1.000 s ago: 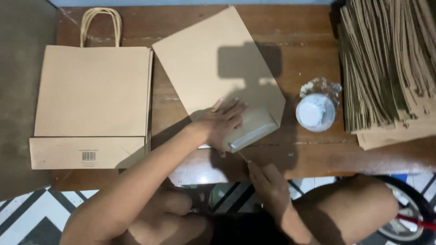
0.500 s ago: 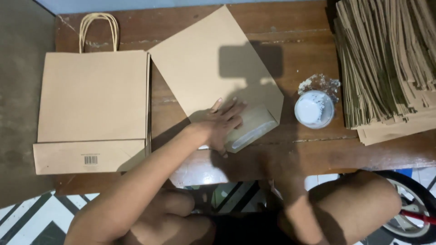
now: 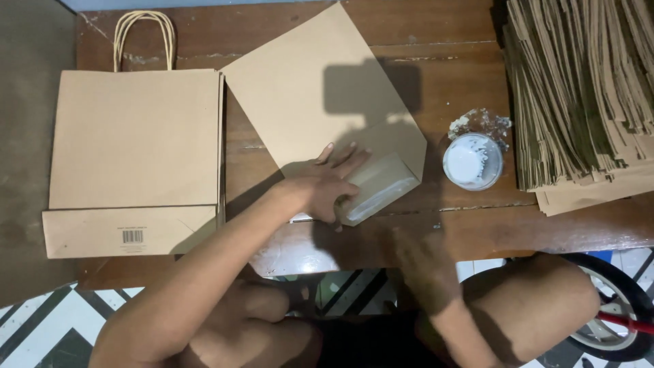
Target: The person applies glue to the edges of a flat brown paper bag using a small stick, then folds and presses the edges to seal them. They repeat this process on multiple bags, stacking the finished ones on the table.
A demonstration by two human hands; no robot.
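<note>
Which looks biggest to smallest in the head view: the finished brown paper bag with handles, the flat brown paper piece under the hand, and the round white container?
1. Finished brown paper bag with twisted handles.
2. Flat brown paper piece pressed by the left hand, looks somewhat smaller, though partly covered.
3. Round white container, clearly smallest.

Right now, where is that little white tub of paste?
In the head view the white tub stands on the wooden table, right of the folded paper bag and left of the paper stack.

left hand [image 3: 325,187] flat on paper sheet [image 3: 310,102] | glue cup [image 3: 472,161] right
</note>
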